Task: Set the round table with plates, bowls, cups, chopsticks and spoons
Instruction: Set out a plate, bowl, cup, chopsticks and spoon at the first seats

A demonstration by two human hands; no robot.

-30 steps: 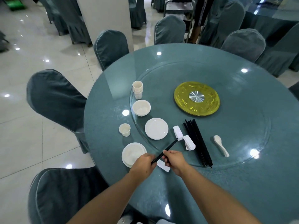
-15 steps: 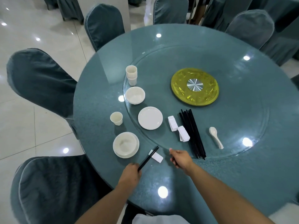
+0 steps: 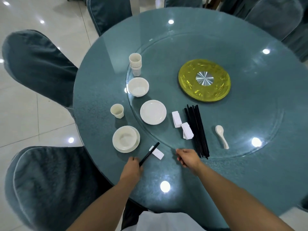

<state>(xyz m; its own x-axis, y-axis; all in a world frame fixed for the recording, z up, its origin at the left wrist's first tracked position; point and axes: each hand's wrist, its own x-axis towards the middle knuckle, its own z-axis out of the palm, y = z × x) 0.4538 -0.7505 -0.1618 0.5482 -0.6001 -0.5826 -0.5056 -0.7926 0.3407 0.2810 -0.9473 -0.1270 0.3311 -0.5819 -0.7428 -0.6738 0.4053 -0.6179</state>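
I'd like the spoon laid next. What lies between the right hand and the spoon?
The bundle of black chopsticks lies on the glass turntable between the right hand and the spoon; reaching over it should do.

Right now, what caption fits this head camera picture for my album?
Left hand lays chopsticks on a rest beside the bowl, right hand free.

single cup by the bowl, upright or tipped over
Upright. The cup stands on its base on the table, its open mouth facing up, apart from the bowl set on a plate.
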